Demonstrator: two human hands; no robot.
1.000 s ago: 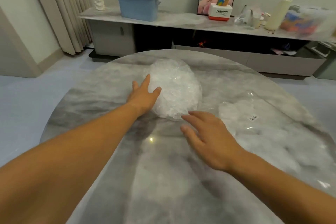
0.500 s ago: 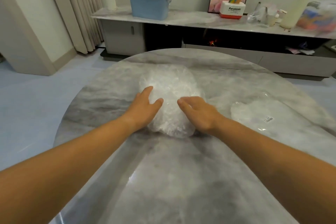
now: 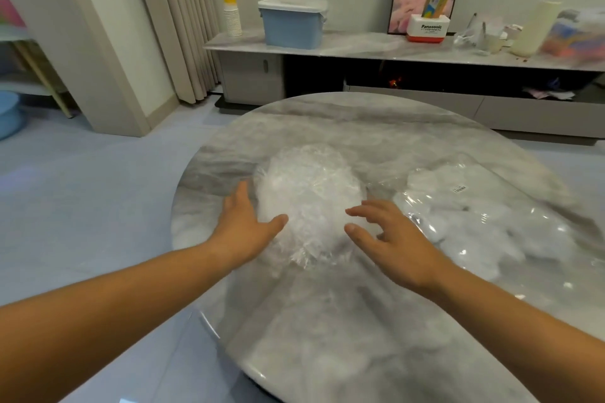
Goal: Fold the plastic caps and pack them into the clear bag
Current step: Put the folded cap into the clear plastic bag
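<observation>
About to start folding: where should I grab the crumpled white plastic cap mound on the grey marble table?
Probably its frilly near edge, from both sides: the cap mound is a soft dome, and the left hand and right hand flank it.

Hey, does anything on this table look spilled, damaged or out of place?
Nothing stands out. The plastic caps sit in one heap on the table between the left hand and right hand, and the clear bag lies to their right. No spill or tear shows.
</observation>
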